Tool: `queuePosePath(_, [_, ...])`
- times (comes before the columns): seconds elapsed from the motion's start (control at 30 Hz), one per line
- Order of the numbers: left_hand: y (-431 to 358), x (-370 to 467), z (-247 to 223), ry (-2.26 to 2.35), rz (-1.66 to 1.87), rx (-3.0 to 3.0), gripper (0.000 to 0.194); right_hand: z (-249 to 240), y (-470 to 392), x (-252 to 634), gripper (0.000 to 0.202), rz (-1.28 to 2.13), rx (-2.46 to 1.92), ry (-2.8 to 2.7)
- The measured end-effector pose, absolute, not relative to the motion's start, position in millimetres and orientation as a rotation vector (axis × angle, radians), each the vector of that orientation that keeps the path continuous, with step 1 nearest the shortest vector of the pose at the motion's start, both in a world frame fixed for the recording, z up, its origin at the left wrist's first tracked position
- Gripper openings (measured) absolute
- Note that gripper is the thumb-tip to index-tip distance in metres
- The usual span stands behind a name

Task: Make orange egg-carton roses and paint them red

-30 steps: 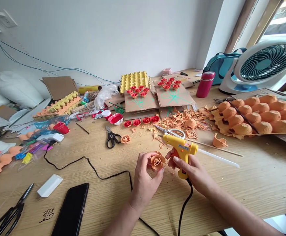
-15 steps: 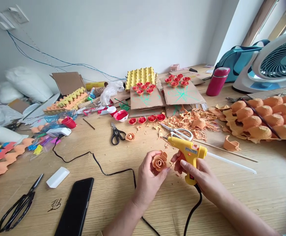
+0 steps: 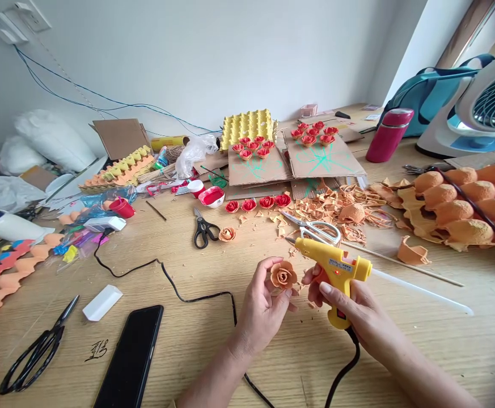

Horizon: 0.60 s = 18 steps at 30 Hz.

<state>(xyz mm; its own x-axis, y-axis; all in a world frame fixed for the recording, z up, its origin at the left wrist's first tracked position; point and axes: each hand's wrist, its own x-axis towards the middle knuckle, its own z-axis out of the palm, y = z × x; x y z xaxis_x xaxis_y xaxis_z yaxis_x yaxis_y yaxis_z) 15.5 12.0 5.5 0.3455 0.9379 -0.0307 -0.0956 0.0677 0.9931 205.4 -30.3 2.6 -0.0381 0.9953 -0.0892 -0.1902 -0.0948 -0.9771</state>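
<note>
My left hand (image 3: 264,303) holds an orange carton flower (image 3: 283,275) between thumb and fingers, its open face turned up toward me. Just right of it, my right hand (image 3: 349,303) is wrapped round the handle of a yellow glue gun (image 3: 330,262). The gun's nozzle points left, above the flower and apart from it, and a small red light shows on its side. A long clear glue stick (image 3: 421,290) sticks out of its back. Another orange flower (image 3: 227,234) lies beside black-handled scissors (image 3: 205,231).
Orange scraps (image 3: 349,209) and white-handled scissors (image 3: 315,228) lie behind the gun. Farther back, cardboard sheets (image 3: 324,164) bear red flowers. Egg cartons (image 3: 460,209) stand at right. A phone (image 3: 132,354) and large scissors (image 3: 38,348) lie at left. A black cord crosses the table.
The flower in my left hand has been tilted and raised slightly. The view has shifted a little, so the glue gun and right hand appear farther right.
</note>
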Motion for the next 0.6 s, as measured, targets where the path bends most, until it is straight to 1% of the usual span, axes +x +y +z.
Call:
queuePosePath(0.2, [12.3, 14.3, -3.4, 0.855, 1.030, 1.365, 0.031, 0.9, -30.2, 205.0, 0.040, 1.392, -1.111, -1.044])
queuePosePath(0.47, [8.9, 10.5, -4.2, 0.864, 1.068, 1.599, 0.034, 0.3, -30.8, 205.4, 0.040, 1.384, -1.149, -1.028])
queuePosePath(0.6, [6.7, 8.8, -3.6, 0.818, 1.086, 1.656, 0.034, 0.6, -29.3, 205.1, 0.043, 1.373, -1.197, -1.007])
